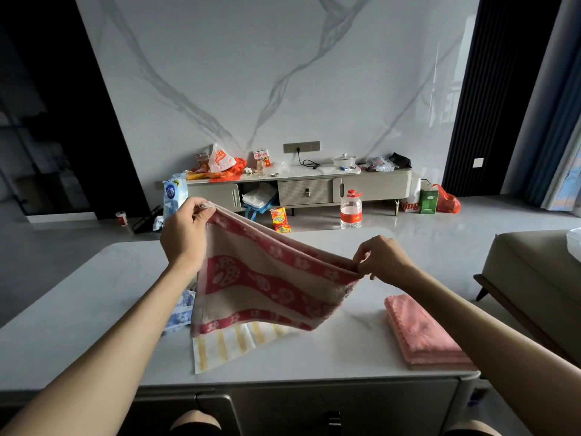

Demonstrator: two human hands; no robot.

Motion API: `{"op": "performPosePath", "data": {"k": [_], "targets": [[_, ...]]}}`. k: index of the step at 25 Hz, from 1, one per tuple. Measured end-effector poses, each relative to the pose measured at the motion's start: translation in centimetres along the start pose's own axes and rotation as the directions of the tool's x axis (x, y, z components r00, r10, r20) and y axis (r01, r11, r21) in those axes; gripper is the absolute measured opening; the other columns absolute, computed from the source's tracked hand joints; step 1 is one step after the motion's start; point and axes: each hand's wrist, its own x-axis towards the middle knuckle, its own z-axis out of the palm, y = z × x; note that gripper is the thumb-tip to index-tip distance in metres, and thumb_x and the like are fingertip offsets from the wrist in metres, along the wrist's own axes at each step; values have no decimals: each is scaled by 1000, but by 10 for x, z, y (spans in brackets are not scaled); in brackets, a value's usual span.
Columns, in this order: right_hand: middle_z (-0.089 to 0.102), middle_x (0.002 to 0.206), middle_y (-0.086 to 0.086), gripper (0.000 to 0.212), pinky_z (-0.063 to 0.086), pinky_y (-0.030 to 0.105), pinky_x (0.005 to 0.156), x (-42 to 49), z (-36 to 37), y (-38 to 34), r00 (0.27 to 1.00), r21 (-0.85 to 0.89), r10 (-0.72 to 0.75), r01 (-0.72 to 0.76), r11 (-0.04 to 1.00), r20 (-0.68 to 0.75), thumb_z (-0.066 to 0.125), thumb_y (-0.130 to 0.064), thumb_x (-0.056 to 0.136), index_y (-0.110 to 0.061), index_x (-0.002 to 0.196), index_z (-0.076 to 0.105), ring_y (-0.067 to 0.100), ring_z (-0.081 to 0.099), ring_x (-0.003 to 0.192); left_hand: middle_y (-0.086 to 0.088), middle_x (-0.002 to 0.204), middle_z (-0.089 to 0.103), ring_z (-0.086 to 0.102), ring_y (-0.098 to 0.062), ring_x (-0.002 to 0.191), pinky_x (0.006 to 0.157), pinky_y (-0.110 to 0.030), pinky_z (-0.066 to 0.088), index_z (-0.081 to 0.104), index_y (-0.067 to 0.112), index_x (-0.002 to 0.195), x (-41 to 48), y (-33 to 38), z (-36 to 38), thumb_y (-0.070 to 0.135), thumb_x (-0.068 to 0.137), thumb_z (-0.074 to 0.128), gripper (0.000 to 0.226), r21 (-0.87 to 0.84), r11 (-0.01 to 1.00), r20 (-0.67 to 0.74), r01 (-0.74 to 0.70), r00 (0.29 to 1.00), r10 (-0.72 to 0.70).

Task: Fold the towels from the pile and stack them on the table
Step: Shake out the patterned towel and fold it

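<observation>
towel (267, 284) hangs over the pile (226, 341) on the table (78, 309); folded stack (421, 335) lies right.

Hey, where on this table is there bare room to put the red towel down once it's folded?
Bare table lies left of the blue floral towel, and in a strip between the yellow-striped towel and the folded pink towel. The middle is crowded: blue and striped towels lie beneath the red towel.

Red-patterned towel (270, 287) pinched between both hands
</observation>
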Motion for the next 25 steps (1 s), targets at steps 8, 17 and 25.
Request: {"op": "performPosePath", "data": {"k": [8, 17, 25], "targets": [[66, 76, 2, 20, 50, 36, 69, -19, -10, -38, 878, -258, -446, 478, 840, 175, 51, -11, 83, -11, 74, 68, 14, 55, 69, -5, 104, 71, 62, -32, 94, 73, -38, 46, 65, 19, 98, 5, -31, -8, 32, 95, 57, 15, 108, 976, -16, 189, 982, -189], [67, 62, -3, 18, 43, 25, 53, -9, -9, -10, 951, 369, 38, 82, 926, -307, 83, -22, 72, -14, 74, 67, 8, 53, 53, 8, 86, 68, 67, -28, 79, 71, -49, 58, 58, 33, 86, -3, -35, -7, 38, 90, 58, 6, -49, 984, 164, 170, 973, -160], [71, 95, 22, 10, 61, 45, 76, 1, -13, 1, 944, 765, 228, 37, 643, -238, 65, -5, 89, -9, 81, 64, 32, 73, 84, -4, 69, 55, 63, -25, 57, 58, -42, 58, 48, 17, 87, -5, -14, 5, 20, 100, 50, 13, -223, 967, 279, 123, 959, -57]]}}
